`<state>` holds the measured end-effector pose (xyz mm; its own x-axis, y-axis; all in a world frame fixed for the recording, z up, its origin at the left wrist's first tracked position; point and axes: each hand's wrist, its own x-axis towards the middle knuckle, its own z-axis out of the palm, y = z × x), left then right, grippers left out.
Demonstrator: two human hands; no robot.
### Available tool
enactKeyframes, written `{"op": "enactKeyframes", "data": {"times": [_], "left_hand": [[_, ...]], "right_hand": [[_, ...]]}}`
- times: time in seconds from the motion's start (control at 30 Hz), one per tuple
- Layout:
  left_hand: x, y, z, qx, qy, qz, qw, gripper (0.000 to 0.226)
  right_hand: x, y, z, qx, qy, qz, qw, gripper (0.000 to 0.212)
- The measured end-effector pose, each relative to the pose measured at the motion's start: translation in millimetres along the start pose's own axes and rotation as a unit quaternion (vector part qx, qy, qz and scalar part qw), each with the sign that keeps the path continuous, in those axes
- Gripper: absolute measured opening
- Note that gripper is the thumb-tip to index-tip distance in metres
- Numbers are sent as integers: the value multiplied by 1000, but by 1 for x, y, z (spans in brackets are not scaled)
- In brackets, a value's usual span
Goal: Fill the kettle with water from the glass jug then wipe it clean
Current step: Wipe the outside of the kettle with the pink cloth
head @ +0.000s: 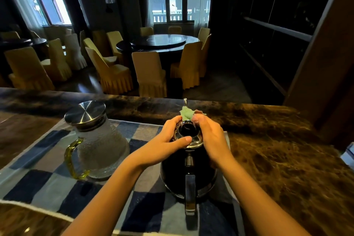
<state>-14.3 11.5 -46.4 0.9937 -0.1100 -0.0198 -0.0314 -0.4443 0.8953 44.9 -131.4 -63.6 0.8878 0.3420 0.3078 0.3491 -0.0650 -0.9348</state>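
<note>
Head view, and both your hands are up on top of the kettle (188, 176), which sits between your forearms on the checked blue mat (47, 184). Your left hand (168, 140) wraps the kettle's top rim from its own side, fingers curled round the far edge and thumb (184, 140) laid across the near edge, so that's a firm hold. The round dark opening (187, 128) shows right between your two hands. Your right hand (210, 136) comes in from the other side, fingers curled and pinching a green and pink cloth (185, 114) against the far edge of the top, just past your left fingertips. A thin clear tube (185, 102) pokes up just beyond the cloth; I can't tell what it belongs to. The kettle's long metal handle (190, 193) points back towards you, running down between your wrists. Off to the outside of your left hand stands the glass jug (101, 149), upright on the same mat, steel lid (85, 113) on, yellow-green grip (71, 159) turned away from the kettle. Near your left forearm, but not touching it. Out past your right hand is dark marbled counter (277, 159)
</note>
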Motion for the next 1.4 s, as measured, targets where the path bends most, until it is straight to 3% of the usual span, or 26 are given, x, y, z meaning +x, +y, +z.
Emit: {"op": "enactKeyframes", "data": {"times": [0.07,0.13,0.2,0.27,0.43,0.53,0.6,0.67,0.77,0.9,0.97,1.03,1.17,1.3,1.4], "left_hand": [[0,-2,-1,13,-2,3,1000,68],[0,-3,-2,24,-1,6,1000,79],[0,-3,-1,37,9,15,999,82],[1,-4,1,36,24,20,999,81],[0,-6,4,32,35,25,999,91],[2,-9,15,36,118,37,992,94],[3,-12,26,33,186,58,980,88],[5,-14,33,16,221,66,973,81],[6,-12,31,19,216,65,974,80],[7,-11,27,19,199,67,977,79],[7,-11,28,21,202,68,977,82],[7,-10,29,20,200,67,977,81],[6,-8,27,25,193,60,979,82],[5,-6,23,53,174,38,983,82],[7,5,19,90,155,-3,984,68]], "right_hand": [[-21,11,10,23,29,5,999,24],[-55,18,16,36,23,32,999,46],[-63,13,17,79,15,61,995,38],[-44,10,12,136,8,63,989,26],[14,45,-1,152,-20,107,982,52],[7,74,-1,188,-23,171,967,57],[-15,93,-2,191,23,211,958,76],[-39,102,-3,178,53,198,962,91],[-58,75,-1,187,28,162,969,75],[-28,49,-6,160,-10,103,982,73],[-10,50,-6,110,-15,98,989,64],[2,62,-7,95,-26,131,986,68],[-20,80,-2,157,54,215,962,43],[-69,66,12,166,120,170,964,47],[-63,51,0,201,86,154,964,37]]}}
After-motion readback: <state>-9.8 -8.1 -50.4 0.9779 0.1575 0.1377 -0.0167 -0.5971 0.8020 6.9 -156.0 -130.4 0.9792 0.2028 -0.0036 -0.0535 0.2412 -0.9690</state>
